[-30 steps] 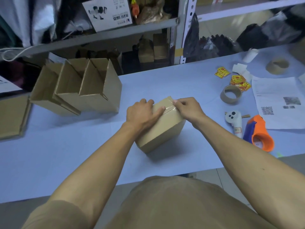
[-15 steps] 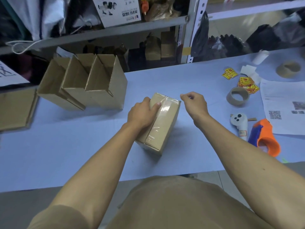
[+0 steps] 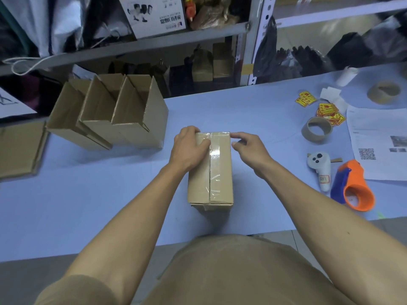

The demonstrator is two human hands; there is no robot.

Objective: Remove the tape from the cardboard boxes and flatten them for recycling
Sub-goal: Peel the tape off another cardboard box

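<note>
Box [image 3: 220, 170] turned lengthwise, left hand [image 3: 189, 148] pressing, right hand [image 3: 248, 148] at tape [image 3: 214, 155]

A pale blue bench [image 3: 110, 194] carries a taped box [image 3: 220, 172] at its middle. Three open boxes [image 3: 114, 113] stand in a row at the far left, near flat cardboard [image 3: 19, 148] at the left edge. To the right lie two tape cores [image 3: 317, 128], yellow stickers [image 3: 328, 112], printed sheets [image 3: 378, 137], a white controller [image 3: 320, 170] and an orange tape dispenser [image 3: 354, 190].
</note>
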